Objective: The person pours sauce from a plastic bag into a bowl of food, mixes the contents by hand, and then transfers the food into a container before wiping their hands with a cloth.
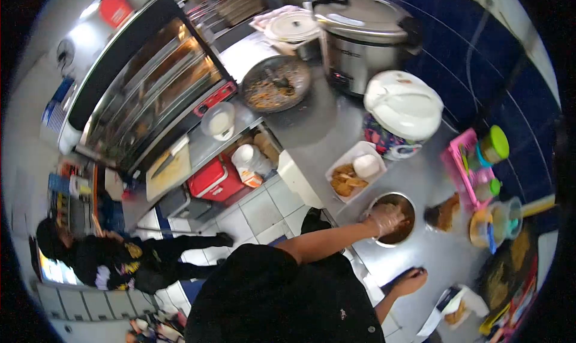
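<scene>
My left hand, in a clear plastic glove, reaches into a round metal pot holding brown food. Its fingertips are hidden there. Resting near the counter's front edge, my bare right hand has curled fingers around something small and dark that I cannot make out. Beside the pot is a white takeaway box with a mound of rice and fried pieces. On the pot's other side lies a clear bag with brown contents. A second open box with fried food sits past my right hand.
A white-lidded rice warmer, a large steel cooker and a frying pan stand along the counter. A pink rack holds jars by the tiled wall. Across the aisle are a glass display case and another person.
</scene>
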Tool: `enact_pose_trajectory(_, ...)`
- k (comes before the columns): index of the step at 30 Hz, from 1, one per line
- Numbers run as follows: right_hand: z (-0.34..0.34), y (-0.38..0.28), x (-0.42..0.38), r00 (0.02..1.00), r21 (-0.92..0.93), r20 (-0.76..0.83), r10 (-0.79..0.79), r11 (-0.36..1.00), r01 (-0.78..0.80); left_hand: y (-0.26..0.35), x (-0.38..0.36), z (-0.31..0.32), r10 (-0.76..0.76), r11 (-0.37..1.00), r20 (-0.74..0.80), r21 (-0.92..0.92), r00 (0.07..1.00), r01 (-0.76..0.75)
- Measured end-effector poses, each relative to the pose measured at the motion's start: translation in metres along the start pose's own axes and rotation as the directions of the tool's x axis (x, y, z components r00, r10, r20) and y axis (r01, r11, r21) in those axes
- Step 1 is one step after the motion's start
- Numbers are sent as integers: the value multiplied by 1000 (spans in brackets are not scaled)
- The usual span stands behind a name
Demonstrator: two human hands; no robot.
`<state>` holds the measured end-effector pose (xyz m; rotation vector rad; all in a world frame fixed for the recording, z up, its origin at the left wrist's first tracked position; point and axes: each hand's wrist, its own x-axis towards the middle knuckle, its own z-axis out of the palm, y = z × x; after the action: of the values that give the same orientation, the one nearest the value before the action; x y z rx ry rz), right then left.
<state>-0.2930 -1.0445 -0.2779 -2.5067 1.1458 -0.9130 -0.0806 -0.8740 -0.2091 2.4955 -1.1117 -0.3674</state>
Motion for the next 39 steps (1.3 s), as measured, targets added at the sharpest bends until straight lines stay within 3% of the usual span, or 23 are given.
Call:
enact_pose_trajectory(1, -3, -5, 2, 997, 5, 54, 57, 998, -57, -7, 5, 24, -8, 997, -73, -78, 997, 3)
enact_pose_trajectory(2, -10, -14, 5, 988, 1, 107, 116, 993, -116, -11, 7, 43, 39, 999, -234, 1, 972, -40)
enact_pose_trajectory(4, -3, -7, 6, 985, 8, 130, 113, 993, -115, 3, 6, -7, -82, 996, 125, -35, 989, 87)
enact_pose_trajectory(5, 0, -3, 5, 979, -10, 140, 147, 989, -147, -9, 8, -5, -90, 994, 115, -45, 989, 95)
enact_pose_trajectory(6, 7, 6, 0, 997, 76, 71, 25, 997, -30, -24, 13, 18, -104, 988, 79, -108, 991, 113)
enact_pose_trajectory(7, 17, 12, -5, 991, 83, 129, 45, 995, -56, -25, 31, 53, -58, 981, 69, -182, 996, 69)
enact_pose_trajectory(8, 27, 27, -5, 982, 53, 151, 116, 991, -125, -47, 30, 94, 94, 972, 122, -226, 988, -64)
enact_pose_trajectory(9, 25, 13, -13, 988, -2, 30, 148, 989, -148, -72, 28, 136, 447, 877, -479, 401, 756, -264)
enact_pose_trajectory(10, 19, 0, -13, 987, 104, 26, 159, 981, -161, -96, 15, 158, 136, 980, -262, -109, 955, -169)
enact_pose_trajectory(11, 2, -29, -4, 970, 182, 16, 241, 954, -240, -44, 26, 66, 14, 961, 68, -276, 998, 5)
enact_pose_trajectory(12, 13, -16, -9, 991, 167, -24, 135, 977, -129, -27, 17, 17, 200, 938, 142, -313, 969, -148)
enact_pose_trajectory(13, 12, -10, -13, 997, 100, -53, 57, 994, -52, -16, 1, -17, 33, 920, -37, -389, 999, -45)
enact_pose_trajectory(14, 6, -20, -9, 983, 102, 6, 186, 977, -185, 7, -9, -55, 93, 954, -107, -274, 990, -119)
enact_pose_trajectory(20, -13, -33, 2, 979, 52, -47, 197, 979, -195, -5, 4, -37, 153, 936, -180, -288, 972, -201)
enact_pose_trajectory(22, -17, -37, 2, 972, 67, 4, 235, 970, -235, -7, 5, -39, 151, 955, -122, -240, 981, -177)
enact_pose_trajectory(24, -14, -37, 1, 977, 53, -12, 213, 976, -212, -6, 10, -39, 25, 990, -32, -139, 999, -29)
enact_pose_trajectory(26, -14, -38, 1, 976, 62, -7, 215, 975, -215, -17, 13, -27, -3, 1000, -65, 8, 998, 4)
enact_pose_trajectory(29, -15, -38, 2, 976, 67, -84, 201, 978, -196, -16, 3, -36, 139, 982, 73, 121, 988, -147)
enact_pose_trajectory(34, -16, -38, 3, 975, 75, -31, 220, 973, -218, -5, -13, -49, 199, 933, 234, 252, 952, -257)
enact_pose_trajectory(36, -15, -38, 3, 975, 84, -30, 220, 973, -216, 25, -14, -69, -27, 963, 372, 259, 928, -76)
enact_pose_trajectory(39, -12, -36, 1, 976, 82, -33, 215, 974, -212, 11, -12, -48, -65, 980, 316, 197, 946, 1)
